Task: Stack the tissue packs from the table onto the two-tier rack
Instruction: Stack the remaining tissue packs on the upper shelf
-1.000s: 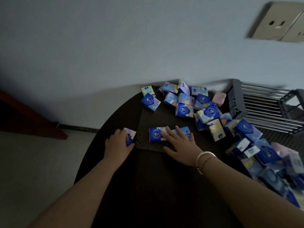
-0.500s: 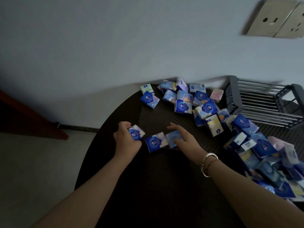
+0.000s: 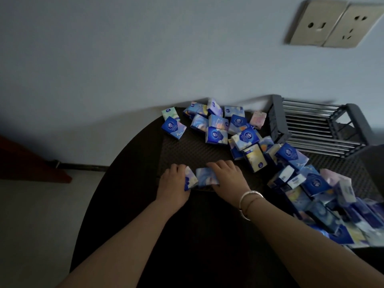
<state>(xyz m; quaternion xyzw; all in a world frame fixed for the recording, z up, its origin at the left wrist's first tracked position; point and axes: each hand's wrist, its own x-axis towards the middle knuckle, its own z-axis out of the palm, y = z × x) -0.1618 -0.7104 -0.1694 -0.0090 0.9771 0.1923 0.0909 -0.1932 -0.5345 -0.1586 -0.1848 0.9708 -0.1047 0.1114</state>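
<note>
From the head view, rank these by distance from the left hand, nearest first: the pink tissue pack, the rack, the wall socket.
1. Pink tissue pack, at the far edge of the pile, right of the left hand.
2. Rack, far right on the table.
3. Wall socket, high on the wall, upper right.

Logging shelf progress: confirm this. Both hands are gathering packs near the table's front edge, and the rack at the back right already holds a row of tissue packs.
Not quite. In the head view the rack shows only bare metal bars, with no packs on it. The rest stands: the left hand and right hand are gathering tissue packs near the front of the table.
</note>
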